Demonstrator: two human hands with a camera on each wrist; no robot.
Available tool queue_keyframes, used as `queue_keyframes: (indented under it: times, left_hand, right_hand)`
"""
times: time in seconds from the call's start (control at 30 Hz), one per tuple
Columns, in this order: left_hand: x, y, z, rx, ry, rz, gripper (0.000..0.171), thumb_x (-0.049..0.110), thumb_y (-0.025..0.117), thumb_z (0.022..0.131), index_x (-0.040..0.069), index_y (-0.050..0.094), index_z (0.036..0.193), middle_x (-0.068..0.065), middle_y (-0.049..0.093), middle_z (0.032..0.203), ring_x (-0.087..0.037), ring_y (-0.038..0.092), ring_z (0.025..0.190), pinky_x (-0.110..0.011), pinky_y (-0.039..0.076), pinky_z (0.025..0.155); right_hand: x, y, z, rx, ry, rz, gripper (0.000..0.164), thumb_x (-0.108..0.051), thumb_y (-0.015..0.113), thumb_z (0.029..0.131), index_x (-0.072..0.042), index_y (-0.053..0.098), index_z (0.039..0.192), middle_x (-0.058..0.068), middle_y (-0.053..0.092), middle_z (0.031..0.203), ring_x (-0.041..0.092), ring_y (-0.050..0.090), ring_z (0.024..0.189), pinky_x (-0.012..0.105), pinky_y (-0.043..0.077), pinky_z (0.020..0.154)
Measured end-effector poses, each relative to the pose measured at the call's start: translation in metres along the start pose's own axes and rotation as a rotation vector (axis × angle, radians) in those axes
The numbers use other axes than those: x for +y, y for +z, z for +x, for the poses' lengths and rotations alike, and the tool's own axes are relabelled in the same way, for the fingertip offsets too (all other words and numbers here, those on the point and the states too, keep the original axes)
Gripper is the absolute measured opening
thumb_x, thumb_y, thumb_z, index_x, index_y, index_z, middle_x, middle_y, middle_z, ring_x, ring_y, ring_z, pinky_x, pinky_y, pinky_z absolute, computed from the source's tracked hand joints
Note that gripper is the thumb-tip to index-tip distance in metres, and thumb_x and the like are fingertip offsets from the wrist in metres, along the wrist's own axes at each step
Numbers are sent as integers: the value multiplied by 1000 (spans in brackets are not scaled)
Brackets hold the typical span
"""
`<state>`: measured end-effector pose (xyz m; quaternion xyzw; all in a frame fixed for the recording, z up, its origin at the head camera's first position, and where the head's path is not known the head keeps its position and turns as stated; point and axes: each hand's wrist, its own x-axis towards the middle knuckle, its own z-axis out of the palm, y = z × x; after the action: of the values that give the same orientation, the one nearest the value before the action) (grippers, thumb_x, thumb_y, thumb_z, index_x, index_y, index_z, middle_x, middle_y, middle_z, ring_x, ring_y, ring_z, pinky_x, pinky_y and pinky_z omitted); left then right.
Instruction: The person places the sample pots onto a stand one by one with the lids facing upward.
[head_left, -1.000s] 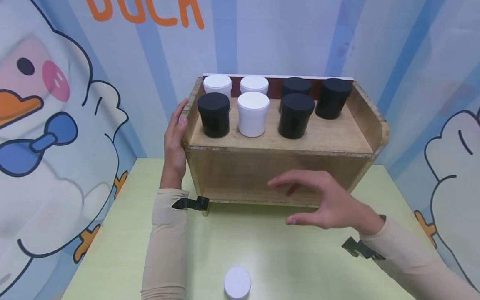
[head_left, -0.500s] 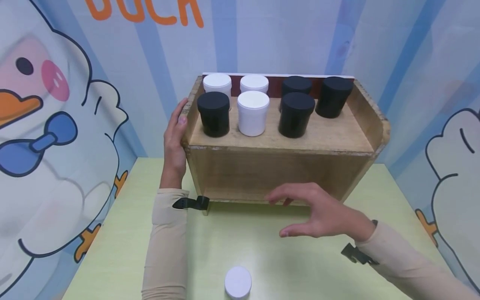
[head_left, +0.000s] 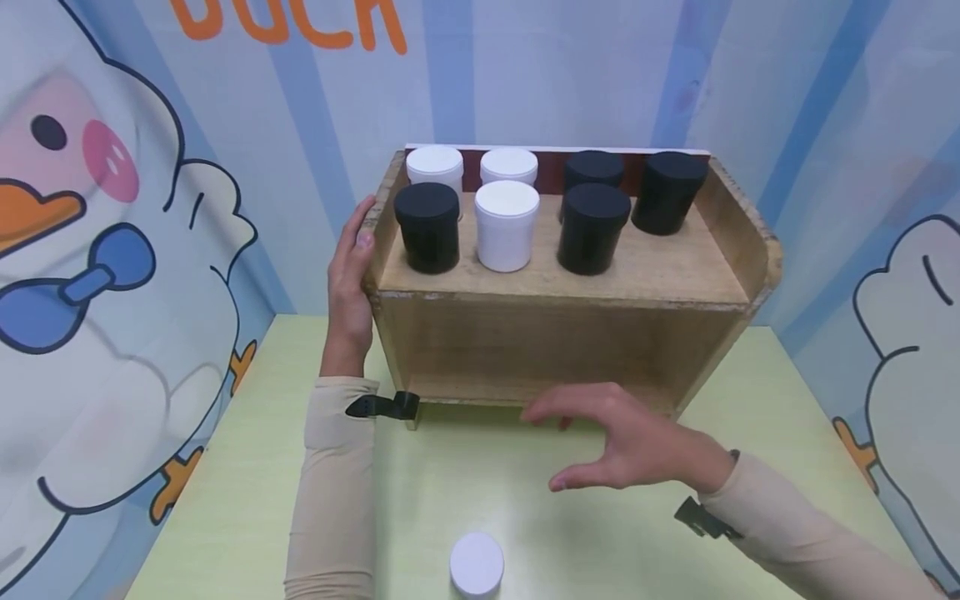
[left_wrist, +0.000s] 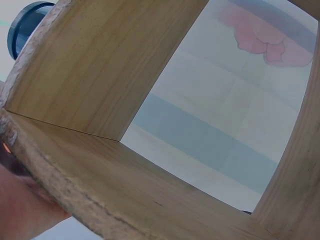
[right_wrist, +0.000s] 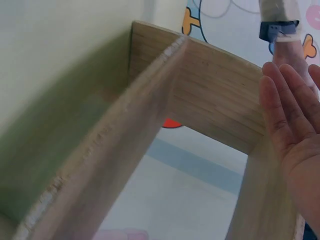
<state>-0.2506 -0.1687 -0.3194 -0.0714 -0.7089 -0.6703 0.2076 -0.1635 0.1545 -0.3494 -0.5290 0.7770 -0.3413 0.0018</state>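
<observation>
A wooden shelf [head_left: 562,287] stands on the table with lidded jars on its top board. My left hand [head_left: 348,292] rests along the shelf's left side panel, fingers straight up its outer face and thumb at the front edge; in the left wrist view part of that hand [left_wrist: 30,205] shows outside the panel. My right hand [head_left: 630,442] hovers before the shelf's lower front, thumb and fingers spread apart in a curve around nothing. Nearer the table's front, a white jar [head_left: 477,565] is seen from above. The right wrist view shows straight fingers [right_wrist: 282,107] beside the shelf frame.
Three white jars, one in front [head_left: 506,227], and several black jars, one at front left [head_left: 429,229], stand on the shelf top. Below is an open-backed compartment [left_wrist: 75,70]. The light green table [head_left: 247,467] meets a duck-print curtain [head_left: 600,75] behind.
My right hand has come down and a little to the left, away from the shelf's front and toward the near side of the table. My left hand and the jars stay put.
</observation>
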Motion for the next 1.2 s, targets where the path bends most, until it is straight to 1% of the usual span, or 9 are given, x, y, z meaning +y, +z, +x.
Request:
queue_keyframes:
  times: [0.17,0.27,0.43,0.7,0.9,1.07,1.2]
  left_hand:
    - [2,1,0,3,6,0,52,50,37,98,44,41,150,8,32,163,-24,26,152,-67,18,121]
    - [2,1,0,4,6,-1,52,51,37,98,44,41,150,8,32,163,-24,26,152,-67,19,121]
    - [1,0,0,5,6,1,53,51,37,98,44,41,150,8,32,163,-24,26,152,-66,19,121]
    - [1,0,-1,3,9,0,52,51,37,98,43,41,150,8,31,163,-24,26,152,-66,18,121]
    - [1,0,-1,2,10,-3,52,51,37,98,43,41,150,8,31,163,-25,26,152,-67,18,121]
    - [0,0,-1,3,10,-10,52,50,37,98,43,42,150,8,32,162,-24,27,151,-67,18,121]
    - [0,0,-1,5,8,-11,52,51,37,98,44,42,150,8,32,162,-24,27,151,-67,18,121]
  right_hand:
    - [4,13,-2,-17,-11,5,54,-30,87,78,-12,66,124,3,72,119,16,69,103,27,59,80]
    - [5,19,-3,-28,-7,4,54,-30,87,78,-13,65,125,2,71,119,15,69,103,28,59,81]
    - [7,25,-3,-39,25,0,56,-36,85,79,-17,65,127,-1,71,121,10,67,105,26,58,81]
    - [11,38,-5,-99,63,48,55,-37,82,83,-15,62,130,0,69,124,10,67,107,26,58,84]
    - [16,52,-8,-97,50,51,57,-37,82,83,-15,62,131,-1,69,124,11,67,107,25,57,85]
    - [18,67,-9,-120,86,61,61,-42,82,81,-17,61,132,-6,68,124,6,65,106,24,56,85]
    - [20,85,-11,-144,100,76,62,-46,81,81,-19,60,133,-7,67,124,5,65,107,21,55,85]
